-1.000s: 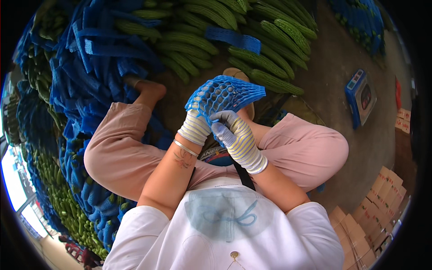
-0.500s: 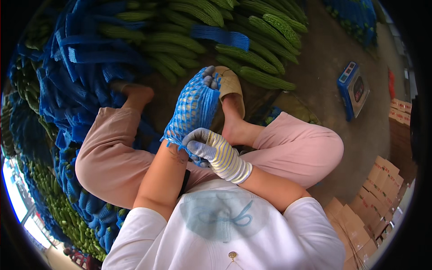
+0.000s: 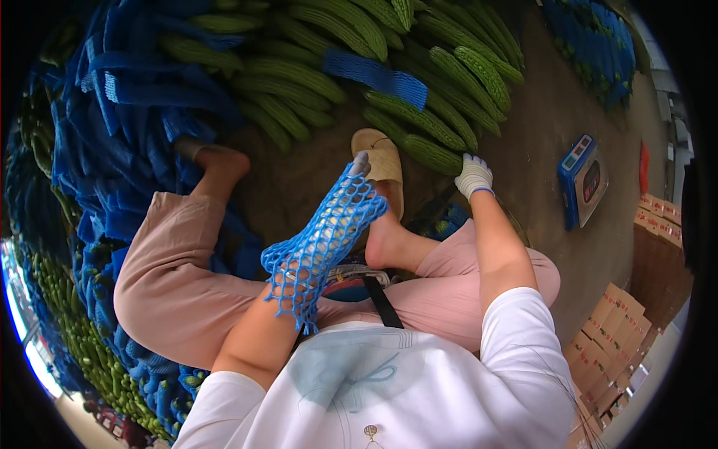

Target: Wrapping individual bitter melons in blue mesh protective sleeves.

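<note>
A blue foam mesh sleeve [image 3: 329, 232] is pulled over my gloved left hand [image 3: 353, 196] and wrist. Grey fingertips poke out of its far end, and the stretched-out fingers hold the mesh wide. My right hand [image 3: 474, 176], in a striped white glove, grips the near end of a long green bitter melon [image 3: 430, 152] at the right edge of the pile. More bitter melons [image 3: 292, 82] lie side by side beyond my feet. Another blue mesh sleeve [image 3: 378, 75] rests flat across them.
A heap of blue mesh sleeves [image 3: 142, 90] spreads at the left. Tan slipper [image 3: 380, 161] lies by my foot. On the right stand a blue-edged scale [image 3: 583, 179] and stacked cardboard boxes [image 3: 613, 329]. Netted produce [image 3: 591, 45] sits at the far right.
My right hand has left the sleeve at my left wrist and reached out right to a bitter melon. The mesh on my left hand now stretches wider.
</note>
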Action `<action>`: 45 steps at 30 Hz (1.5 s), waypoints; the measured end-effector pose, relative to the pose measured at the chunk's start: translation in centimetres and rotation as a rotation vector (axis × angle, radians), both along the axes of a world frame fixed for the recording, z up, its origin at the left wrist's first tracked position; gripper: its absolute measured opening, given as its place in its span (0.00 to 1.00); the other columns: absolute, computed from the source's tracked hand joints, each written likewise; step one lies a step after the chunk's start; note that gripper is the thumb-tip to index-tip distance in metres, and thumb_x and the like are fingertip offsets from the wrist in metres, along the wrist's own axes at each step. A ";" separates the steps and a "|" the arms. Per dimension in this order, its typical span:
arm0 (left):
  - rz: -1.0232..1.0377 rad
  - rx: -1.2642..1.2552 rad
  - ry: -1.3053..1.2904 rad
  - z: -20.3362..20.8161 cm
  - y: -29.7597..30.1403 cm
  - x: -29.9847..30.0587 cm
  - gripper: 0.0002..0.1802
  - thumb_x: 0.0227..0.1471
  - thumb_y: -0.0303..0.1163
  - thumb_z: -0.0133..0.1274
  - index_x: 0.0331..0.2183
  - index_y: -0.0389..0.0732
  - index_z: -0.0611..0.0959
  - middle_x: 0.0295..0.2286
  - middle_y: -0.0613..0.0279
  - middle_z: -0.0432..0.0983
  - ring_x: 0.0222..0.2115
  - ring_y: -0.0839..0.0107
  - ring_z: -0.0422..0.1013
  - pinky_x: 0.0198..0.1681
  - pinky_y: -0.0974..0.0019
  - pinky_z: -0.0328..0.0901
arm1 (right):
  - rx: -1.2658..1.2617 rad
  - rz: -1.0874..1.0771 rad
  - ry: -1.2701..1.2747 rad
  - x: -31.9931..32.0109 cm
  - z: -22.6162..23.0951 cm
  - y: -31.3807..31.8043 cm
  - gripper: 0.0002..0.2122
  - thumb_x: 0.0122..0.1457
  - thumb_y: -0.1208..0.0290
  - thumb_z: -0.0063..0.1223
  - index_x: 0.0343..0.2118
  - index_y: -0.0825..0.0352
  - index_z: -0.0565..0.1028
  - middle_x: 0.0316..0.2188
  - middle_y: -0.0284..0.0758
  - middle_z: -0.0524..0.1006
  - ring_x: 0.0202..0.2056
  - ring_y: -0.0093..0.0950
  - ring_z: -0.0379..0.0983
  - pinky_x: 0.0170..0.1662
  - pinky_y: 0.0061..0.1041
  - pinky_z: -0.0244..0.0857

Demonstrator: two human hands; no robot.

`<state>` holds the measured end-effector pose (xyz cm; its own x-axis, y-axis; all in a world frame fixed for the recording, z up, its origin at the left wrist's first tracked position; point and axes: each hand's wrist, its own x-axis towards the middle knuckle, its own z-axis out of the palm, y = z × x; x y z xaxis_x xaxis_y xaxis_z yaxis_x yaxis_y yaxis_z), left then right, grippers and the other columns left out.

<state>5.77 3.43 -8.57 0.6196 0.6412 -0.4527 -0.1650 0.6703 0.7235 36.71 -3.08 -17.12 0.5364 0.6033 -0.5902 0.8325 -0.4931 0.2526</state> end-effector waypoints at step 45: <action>0.214 -0.015 0.090 5.4 -2.1 -3.7 0.26 0.48 0.18 0.49 0.52 0.35 0.67 0.44 0.57 0.70 0.43 0.68 0.69 0.47 0.69 0.63 | 0.914 -0.829 0.603 -14.6 -2.6 9.0 0.32 0.51 0.47 0.52 0.53 0.66 0.65 0.47 0.51 0.69 0.47 0.42 0.67 0.53 0.34 0.59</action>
<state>2.08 1.29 -3.22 0.4271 0.7466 -0.5101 -0.2401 0.6375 0.7321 22.11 5.95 -19.68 0.7313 0.5314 -0.4275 0.0789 -0.6885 -0.7209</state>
